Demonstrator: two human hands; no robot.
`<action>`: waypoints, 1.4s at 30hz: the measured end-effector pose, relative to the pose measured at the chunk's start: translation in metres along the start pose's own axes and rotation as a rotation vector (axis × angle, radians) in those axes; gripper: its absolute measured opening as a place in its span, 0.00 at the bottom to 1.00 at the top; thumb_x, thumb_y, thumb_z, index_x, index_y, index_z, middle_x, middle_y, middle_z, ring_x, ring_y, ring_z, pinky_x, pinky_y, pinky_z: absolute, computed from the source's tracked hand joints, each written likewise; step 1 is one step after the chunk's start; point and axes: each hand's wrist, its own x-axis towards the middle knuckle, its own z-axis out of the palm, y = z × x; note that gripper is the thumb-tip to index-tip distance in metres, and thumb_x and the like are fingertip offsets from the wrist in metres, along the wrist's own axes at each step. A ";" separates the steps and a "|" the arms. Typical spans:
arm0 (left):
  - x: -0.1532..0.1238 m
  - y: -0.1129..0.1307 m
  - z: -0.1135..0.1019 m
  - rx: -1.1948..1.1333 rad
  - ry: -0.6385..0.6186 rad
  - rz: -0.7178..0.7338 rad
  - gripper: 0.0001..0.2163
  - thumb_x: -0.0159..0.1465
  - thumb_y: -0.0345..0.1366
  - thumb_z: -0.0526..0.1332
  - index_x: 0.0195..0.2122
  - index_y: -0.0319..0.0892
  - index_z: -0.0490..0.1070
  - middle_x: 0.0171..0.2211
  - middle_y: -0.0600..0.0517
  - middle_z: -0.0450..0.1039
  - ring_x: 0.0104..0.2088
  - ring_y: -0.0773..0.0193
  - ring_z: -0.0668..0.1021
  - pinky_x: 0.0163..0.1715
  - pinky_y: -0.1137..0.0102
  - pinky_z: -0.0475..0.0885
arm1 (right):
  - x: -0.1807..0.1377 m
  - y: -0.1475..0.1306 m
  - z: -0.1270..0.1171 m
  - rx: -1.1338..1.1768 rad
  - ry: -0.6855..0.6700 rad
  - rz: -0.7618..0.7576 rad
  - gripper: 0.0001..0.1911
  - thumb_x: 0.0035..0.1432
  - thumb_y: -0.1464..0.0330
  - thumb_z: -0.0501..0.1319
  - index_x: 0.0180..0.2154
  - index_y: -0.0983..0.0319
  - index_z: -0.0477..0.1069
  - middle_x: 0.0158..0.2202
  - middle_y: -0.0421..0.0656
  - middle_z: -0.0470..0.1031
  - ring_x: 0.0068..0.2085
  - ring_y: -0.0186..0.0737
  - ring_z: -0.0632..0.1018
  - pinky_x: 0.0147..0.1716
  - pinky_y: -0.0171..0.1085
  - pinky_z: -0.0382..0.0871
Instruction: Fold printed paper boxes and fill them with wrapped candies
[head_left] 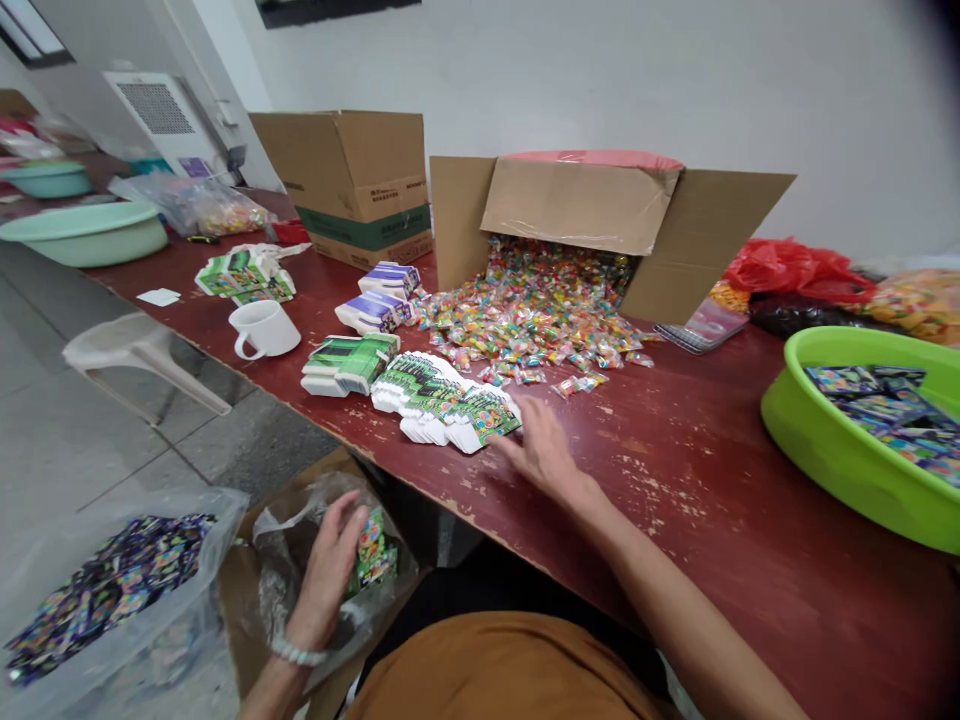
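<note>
My left hand [328,565] is down beside the table, closed around a small green printed box [373,548] inside a clear plastic bag [300,540] that lines a brown carton. My right hand [541,447] lies on the red table [712,500] with fingers stretched out, its fingertips touching the near end of a fanned row of flat green-and-white box blanks [442,400]. A heap of small wrapped candies [532,320] spills from a tipped cardboard box [592,210] just beyond.
A lime-green basin [840,450] with printed packets stands at right. A white mug [262,328], stacks of folded boxes [349,362], a closed cardboard box [352,180] and mint basins [82,232] are at left. A bag of dark packets [105,585] sits on the floor.
</note>
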 end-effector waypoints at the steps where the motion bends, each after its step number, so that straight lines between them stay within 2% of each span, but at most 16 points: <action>1: 0.008 -0.008 -0.011 0.123 0.106 0.034 0.24 0.54 0.50 0.65 0.49 0.43 0.70 0.42 0.46 0.74 0.43 0.52 0.77 0.41 0.62 0.73 | 0.007 0.010 0.000 -0.071 0.018 0.104 0.35 0.58 0.53 0.62 0.59 0.66 0.60 0.55 0.59 0.65 0.55 0.57 0.67 0.51 0.52 0.63; 2: 0.015 -0.013 -0.018 0.181 0.138 0.046 0.25 0.54 0.50 0.64 0.50 0.42 0.69 0.45 0.44 0.73 0.46 0.50 0.76 0.44 0.59 0.71 | 0.012 0.017 0.001 -0.133 0.020 0.184 0.33 0.58 0.52 0.62 0.58 0.65 0.63 0.54 0.59 0.66 0.54 0.58 0.67 0.49 0.52 0.63; 4: 0.023 -0.019 -0.024 0.212 0.117 0.084 0.26 0.55 0.51 0.61 0.51 0.41 0.69 0.47 0.43 0.71 0.49 0.48 0.73 0.50 0.56 0.68 | 0.018 0.026 0.005 -0.217 -0.011 0.277 0.31 0.56 0.49 0.62 0.53 0.64 0.68 0.52 0.57 0.67 0.52 0.59 0.67 0.45 0.52 0.63; 7: 0.020 -0.010 -0.008 0.203 0.019 0.204 0.24 0.58 0.49 0.60 0.53 0.42 0.68 0.50 0.44 0.70 0.52 0.50 0.72 0.54 0.57 0.64 | 0.016 0.029 0.014 -0.184 -0.009 0.346 0.27 0.52 0.48 0.64 0.45 0.62 0.73 0.49 0.54 0.69 0.50 0.57 0.67 0.45 0.51 0.60; 10: 0.010 0.012 0.021 0.218 -0.020 0.335 0.21 0.60 0.45 0.61 0.53 0.45 0.69 0.50 0.45 0.70 0.51 0.52 0.72 0.54 0.59 0.64 | 0.014 0.029 0.018 0.118 0.117 0.456 0.24 0.48 0.52 0.67 0.42 0.62 0.73 0.46 0.51 0.70 0.49 0.55 0.66 0.47 0.50 0.59; 12: 0.005 0.029 0.038 0.197 -0.022 0.434 0.19 0.59 0.42 0.62 0.51 0.46 0.71 0.50 0.46 0.71 0.51 0.53 0.72 0.55 0.60 0.64 | 0.014 0.030 0.015 0.336 0.153 0.496 0.20 0.48 0.53 0.66 0.37 0.62 0.73 0.42 0.48 0.71 0.46 0.52 0.69 0.45 0.47 0.61; 15: 0.001 0.053 0.055 0.201 -0.003 0.648 0.17 0.60 0.40 0.61 0.50 0.44 0.72 0.51 0.46 0.71 0.53 0.53 0.71 0.58 0.58 0.61 | 0.014 0.029 -0.001 0.529 0.079 0.476 0.20 0.52 0.51 0.60 0.32 0.62 0.72 0.32 0.43 0.73 0.36 0.43 0.72 0.36 0.40 0.65; 17: -0.001 0.067 0.059 0.186 -0.050 0.688 0.18 0.61 0.41 0.61 0.51 0.43 0.72 0.52 0.46 0.72 0.55 0.53 0.70 0.60 0.57 0.58 | 0.011 0.022 -0.017 0.634 0.010 0.434 0.20 0.52 0.50 0.60 0.31 0.62 0.71 0.29 0.41 0.73 0.32 0.39 0.72 0.33 0.37 0.65; 19: -0.005 0.079 0.063 0.074 -0.269 0.534 0.19 0.62 0.44 0.60 0.53 0.43 0.71 0.53 0.45 0.72 0.56 0.52 0.71 0.59 0.57 0.60 | 0.007 0.010 -0.034 0.761 -0.099 0.366 0.19 0.51 0.51 0.63 0.32 0.62 0.71 0.30 0.40 0.74 0.32 0.37 0.72 0.34 0.36 0.66; 22: -0.015 0.087 0.070 -0.213 -0.856 0.112 0.22 0.62 0.50 0.59 0.52 0.40 0.72 0.50 0.41 0.75 0.50 0.49 0.76 0.52 0.56 0.67 | 0.001 -0.013 -0.053 0.981 -0.327 0.236 0.16 0.54 0.55 0.65 0.34 0.61 0.72 0.32 0.39 0.74 0.33 0.35 0.73 0.37 0.35 0.66; 24: -0.023 0.086 0.077 -0.371 -1.206 -0.106 0.27 0.57 0.52 0.63 0.50 0.37 0.73 0.45 0.38 0.77 0.43 0.47 0.80 0.47 0.55 0.70 | -0.002 -0.027 -0.060 1.067 -0.437 0.164 0.14 0.57 0.57 0.64 0.35 0.61 0.72 0.32 0.39 0.74 0.35 0.35 0.73 0.39 0.36 0.67; 26: -0.032 0.080 0.082 -0.472 -1.389 -0.220 0.29 0.52 0.50 0.68 0.50 0.36 0.72 0.39 0.39 0.79 0.36 0.48 0.82 0.42 0.56 0.72 | -0.005 -0.036 -0.062 1.107 -0.499 0.117 0.13 0.58 0.57 0.63 0.36 0.61 0.72 0.33 0.40 0.74 0.35 0.35 0.74 0.39 0.36 0.67; 29: -0.040 0.073 0.085 -0.546 -1.400 -0.258 0.27 0.52 0.46 0.70 0.48 0.35 0.72 0.34 0.41 0.79 0.34 0.49 0.82 0.40 0.57 0.73 | -0.009 -0.041 -0.062 1.131 -0.514 0.096 0.12 0.60 0.58 0.62 0.37 0.60 0.72 0.34 0.40 0.74 0.35 0.35 0.74 0.38 0.35 0.68; 32: -0.045 0.072 0.083 -0.568 -1.376 -0.266 0.26 0.52 0.46 0.71 0.47 0.33 0.73 0.34 0.40 0.79 0.36 0.48 0.82 0.42 0.56 0.73 | -0.012 -0.043 -0.062 1.150 -0.476 0.105 0.11 0.60 0.60 0.62 0.38 0.60 0.72 0.34 0.40 0.74 0.34 0.34 0.74 0.37 0.34 0.68; 37: -0.053 0.081 0.080 -0.581 -1.412 -0.286 0.27 0.50 0.45 0.73 0.47 0.34 0.74 0.37 0.39 0.80 0.39 0.48 0.82 0.45 0.57 0.72 | -0.016 -0.052 -0.067 1.202 -0.435 0.129 0.09 0.59 0.61 0.64 0.37 0.60 0.73 0.33 0.39 0.73 0.34 0.32 0.73 0.37 0.33 0.68; 42: -0.058 0.085 0.079 -0.595 -1.397 -0.270 0.25 0.49 0.43 0.73 0.45 0.34 0.74 0.36 0.40 0.80 0.36 0.49 0.82 0.40 0.60 0.74 | -0.020 -0.059 -0.070 1.208 -0.374 0.170 0.10 0.58 0.60 0.65 0.37 0.60 0.74 0.33 0.39 0.74 0.33 0.32 0.74 0.35 0.33 0.68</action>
